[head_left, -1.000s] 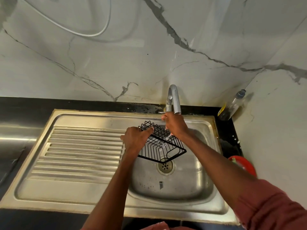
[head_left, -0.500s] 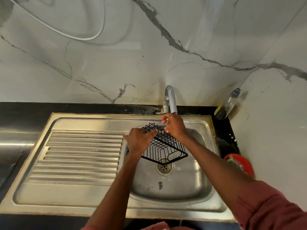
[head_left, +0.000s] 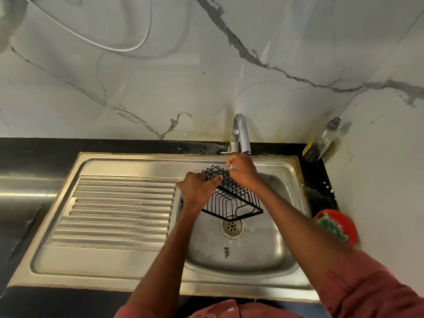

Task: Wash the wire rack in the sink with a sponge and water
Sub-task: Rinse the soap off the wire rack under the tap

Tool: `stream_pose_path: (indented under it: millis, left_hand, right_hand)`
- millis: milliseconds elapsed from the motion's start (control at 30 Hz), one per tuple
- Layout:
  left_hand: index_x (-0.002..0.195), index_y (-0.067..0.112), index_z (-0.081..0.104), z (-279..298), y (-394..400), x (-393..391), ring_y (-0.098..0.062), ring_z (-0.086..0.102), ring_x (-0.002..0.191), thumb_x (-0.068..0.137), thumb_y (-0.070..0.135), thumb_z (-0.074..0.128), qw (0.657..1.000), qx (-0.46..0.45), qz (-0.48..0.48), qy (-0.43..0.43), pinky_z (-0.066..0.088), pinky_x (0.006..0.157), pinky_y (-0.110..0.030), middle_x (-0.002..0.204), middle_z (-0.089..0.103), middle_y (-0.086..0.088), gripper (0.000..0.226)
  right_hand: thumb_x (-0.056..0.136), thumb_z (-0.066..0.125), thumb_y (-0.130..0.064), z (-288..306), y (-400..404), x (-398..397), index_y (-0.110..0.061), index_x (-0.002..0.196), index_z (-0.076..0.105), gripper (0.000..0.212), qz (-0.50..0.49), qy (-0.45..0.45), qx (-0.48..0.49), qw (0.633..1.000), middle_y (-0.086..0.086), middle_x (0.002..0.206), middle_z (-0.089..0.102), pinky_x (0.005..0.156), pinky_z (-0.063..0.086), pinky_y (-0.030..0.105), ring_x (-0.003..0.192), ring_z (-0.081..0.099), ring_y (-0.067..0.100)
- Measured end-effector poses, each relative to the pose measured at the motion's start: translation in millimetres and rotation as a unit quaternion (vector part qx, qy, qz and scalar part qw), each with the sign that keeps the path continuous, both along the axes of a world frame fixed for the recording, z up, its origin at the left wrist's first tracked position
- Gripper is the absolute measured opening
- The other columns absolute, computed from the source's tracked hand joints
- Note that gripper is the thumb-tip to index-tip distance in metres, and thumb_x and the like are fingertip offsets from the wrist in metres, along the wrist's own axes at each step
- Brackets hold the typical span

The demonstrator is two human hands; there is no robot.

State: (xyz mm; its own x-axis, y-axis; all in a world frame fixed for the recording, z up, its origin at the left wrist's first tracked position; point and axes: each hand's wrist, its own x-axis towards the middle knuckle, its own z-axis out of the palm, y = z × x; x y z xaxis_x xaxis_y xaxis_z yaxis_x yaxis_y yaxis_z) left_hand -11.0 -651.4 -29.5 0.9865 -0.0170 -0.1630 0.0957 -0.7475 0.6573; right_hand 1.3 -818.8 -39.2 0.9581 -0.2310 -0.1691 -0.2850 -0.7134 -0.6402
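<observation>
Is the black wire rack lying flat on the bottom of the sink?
No, the left hand holds the wire rack tilted above the sink drain.

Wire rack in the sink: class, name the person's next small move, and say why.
Probably fetch the green scrubber from the red bowl. The left hand grips the wire rack over the basin under the tap; the right hand seems to hold no sponge.

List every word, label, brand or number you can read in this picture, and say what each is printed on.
No text can be read.
Bottle in the corner: its yellow label is too small and blurred.
Sink: a small dark mark on the basin floor, not legible.
</observation>
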Motion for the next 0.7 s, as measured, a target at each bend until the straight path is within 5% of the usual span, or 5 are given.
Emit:
stream_pose_path:
  millis: [100,233,367,533,700]
  left_hand:
    - [0.054,0.012,0.059,-9.0,-1.5,2.4,-0.015,0.053,0.051,0.08,0.061,0.075,0.999,-0.043,-0.019,0.003,0.053,0.091,-0.044,0.049,0.058,-0.003,0.059]
    - [0.061,0.012,0.063,-6.5,-6.7,6.5,-0.009,0.062,0.059,0.077,0.06,0.08,0.993,-0.111,-0.037,0.032,0.055,0.075,-0.035,0.06,0.069,0.002,0.054]
    - [0.067,0.019,0.06,4.2,-32.8,2.1,-0.001,0.061,0.081,0.075,0.052,0.087,0.986,-0.116,-0.113,0.044,0.046,0.078,-0.025,0.086,0.068,0.009,0.044]
    - [0.086,0.026,0.072,-8.3,-57.5,5.0,-0.02,0.058,0.117,0.057,0.076,0.084,0.973,-0.13,-0.184,0.055,0.051,0.102,-0.049,0.117,0.06,0.015,0.058]
    - [0.093,0.012,0.073,3.0,-74.1,8.9,-0.015,0.06,0.116,0.088,0.04,0.079,0.957,-0.187,-0.22,0.021,0.051,0.105,-0.05,0.12,0.06,0.01,0.03]
  right_hand:
    - [0.101,0.056,-0.022,-12.5,-27.3,-24.3,-0.02,0.104,0.066,0.011,-0.053,0.067,0.114,0.99,0.002,0.101,0.067,0.07,0.049,0.027,0.089,0.062,0.015]
    - [0.101,0.05,-0.053,-30.0,-45.8,-66.9,-0.014,0.107,0.066,0.042,-0.135,0.124,0.216,0.959,0.008,0.096,0.066,0.085,0.048,0.038,0.094,0.063,0.026]
    - [0.101,0.042,-0.063,-36.6,-53.7,-101.8,-0.015,0.153,0.039,0.071,-0.325,0.146,0.354,0.865,0.016,0.156,0.041,0.113,0.034,0.047,0.142,0.04,0.037]
    - [0.096,0.057,-0.047,-43.5,-60.1,-125.3,-0.005,0.114,0.073,0.049,-0.376,0.241,0.536,0.716,0.016,0.089,0.076,0.065,0.06,0.033,0.072,0.073,0.031]
    - [0.085,0.065,-0.051,-58.2,-55.5,-130.3,-0.002,0.094,0.071,0.05,-0.378,0.282,0.59,0.656,0.019,0.09,0.069,0.1,0.048,0.046,0.088,0.064,0.032]
